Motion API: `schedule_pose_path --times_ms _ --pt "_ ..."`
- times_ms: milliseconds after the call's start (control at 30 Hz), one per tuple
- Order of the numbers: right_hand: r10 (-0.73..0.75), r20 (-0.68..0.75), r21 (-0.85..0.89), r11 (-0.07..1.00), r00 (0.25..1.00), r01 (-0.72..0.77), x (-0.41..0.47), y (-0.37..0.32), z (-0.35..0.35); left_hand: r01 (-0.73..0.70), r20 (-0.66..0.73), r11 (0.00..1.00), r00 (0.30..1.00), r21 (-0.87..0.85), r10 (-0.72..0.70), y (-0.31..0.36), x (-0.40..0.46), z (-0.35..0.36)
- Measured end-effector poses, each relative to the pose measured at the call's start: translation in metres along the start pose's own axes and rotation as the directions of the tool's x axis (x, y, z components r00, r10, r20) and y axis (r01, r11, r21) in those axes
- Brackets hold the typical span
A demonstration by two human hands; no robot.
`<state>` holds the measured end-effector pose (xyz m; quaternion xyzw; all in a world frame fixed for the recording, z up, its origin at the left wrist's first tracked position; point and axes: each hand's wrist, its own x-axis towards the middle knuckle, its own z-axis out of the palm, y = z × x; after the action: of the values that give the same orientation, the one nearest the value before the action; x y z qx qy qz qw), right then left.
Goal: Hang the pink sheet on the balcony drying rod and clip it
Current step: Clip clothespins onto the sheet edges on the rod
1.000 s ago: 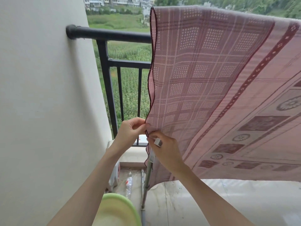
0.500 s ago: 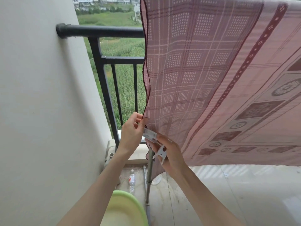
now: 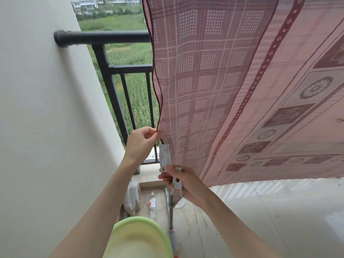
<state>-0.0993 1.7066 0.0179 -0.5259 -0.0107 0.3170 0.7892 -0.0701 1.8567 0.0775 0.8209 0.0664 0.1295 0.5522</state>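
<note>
Tight corner here. The white wall (image 3: pixel 46 108) fills the whole left side, and the black balcony railing (image 3: pixel 104 37) runs out of it on the far side, so the pink sheet (image 3: pixel 232 81) ends just short of that wall with only a narrow strip of open railing showing between them. To the right and near side the pale floor (image 3: pixel 270 211) opens out under the sheet's bottom hem.

The left hand (image 3: pixel 141 144) is up at the sheet's left edge, thumb and forefinger pinching the dark red hem, the other fingers curled in, forearm coming up from the lower left. The right hand (image 3: pixel 183 183) sits just below and to the right of it, fingers wrapped round the handles of a white clothes peg (image 3: pixel 165 158) that points upward, its tip right beside the sheet's edge just below the left hand's pinch. Can't tell if the peg is actually biting the fabric. A second white clip (image 3: pixel 176 184) rests in the same right hand, lower down.

The sheet hangs from above the top of the view, draping down in front of the railing. It's pink with a checked, dotted section on the left, a dark red dotted stripe running diagonally, and flower and square motifs on the right.

Down near the person's body is a green basin (image 3: pixel 158 233); a plastic bottle (image 3: pixel 153 205) and a metal pole (image 3: pixel 170 211) are on the floor by the railing.
</note>
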Motion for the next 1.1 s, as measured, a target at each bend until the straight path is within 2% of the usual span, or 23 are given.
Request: schedule_pose_path --times_ms 200,500,600,800,1100 --pt "-0.072 0.033 0.131 0.989 0.997 0.068 0.008 0.004 0.011 -0.04 -0.094 0.999 0.995 0.03 0.043 0.0 -0.01 0.005" --pt "-0.132 0.047 0.194 0.973 0.99 0.121 0.023 0.006 0.006 -0.012 -0.144 1.0 0.99 -0.02 0.009 0.006 -0.01 0.006" --pt "-0.144 0.043 0.211 0.968 0.989 0.132 0.03 0.009 0.007 -0.061 -0.203 0.995 0.976 0.085 0.077 0.005 -0.011 0.008" --pt "-0.125 0.097 0.235 0.967 0.987 0.099 0.036 0.012 0.007 0.022 -0.243 0.999 0.97 0.026 -0.015 0.007 -0.011 0.01" --pt "-0.134 0.116 0.252 0.962 0.984 0.101 0.041 0.001 0.008 -0.048 -0.263 0.989 0.961 0.137 0.083 0.004 -0.013 0.012"
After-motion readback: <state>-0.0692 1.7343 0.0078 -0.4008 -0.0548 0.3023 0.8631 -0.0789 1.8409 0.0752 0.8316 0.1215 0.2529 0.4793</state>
